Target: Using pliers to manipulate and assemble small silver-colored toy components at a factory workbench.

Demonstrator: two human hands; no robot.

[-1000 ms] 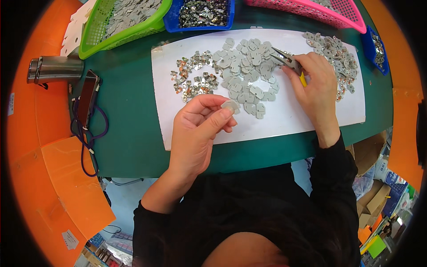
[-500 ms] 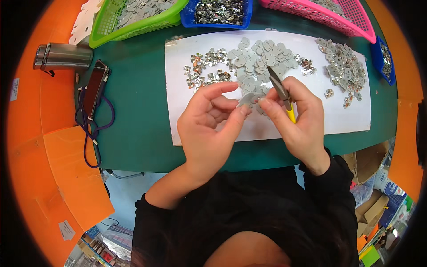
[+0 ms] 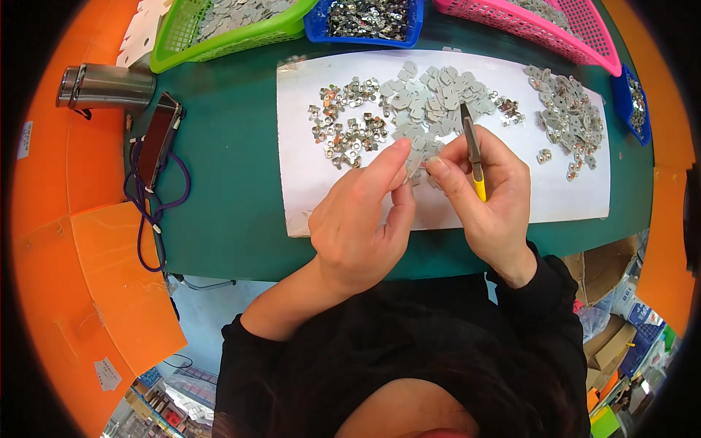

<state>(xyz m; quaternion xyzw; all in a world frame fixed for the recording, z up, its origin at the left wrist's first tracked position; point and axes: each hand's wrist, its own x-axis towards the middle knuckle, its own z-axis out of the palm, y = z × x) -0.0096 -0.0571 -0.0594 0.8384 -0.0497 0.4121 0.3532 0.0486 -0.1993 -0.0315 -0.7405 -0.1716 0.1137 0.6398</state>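
My left hand (image 3: 363,219) pinches a small flat grey piece (image 3: 414,162) between thumb and forefinger, its back turned upward. Close beside it, my right hand (image 3: 491,191) is closed around a dark, pointed hand tool with a yellow handle (image 3: 475,157). The tool's tip points away from me; its exact kind is unclear. My right thumb and fingertip meet near the grey piece, and whether they touch it is hard to tell. Just beyond the hands lies a heap of flat grey pieces (image 3: 442,95). Small shiny metal clips (image 3: 358,135) are scattered to its left.
Everything lies on a white board (image 3: 307,208) over a green table (image 3: 219,226). Assembled-looking grey pieces with metal (image 3: 569,120) are heaped at right. Green (image 3: 234,50), blue (image 3: 365,36) and pink (image 3: 540,31) containers line the back. A phone (image 3: 159,142) with cord and a steel cup (image 3: 109,86) stand left.
My left hand has rolled over, its palm turning down and its fingers closing on the grey piece. The right hand stays nearly in place, and the tool has tilted more upright.
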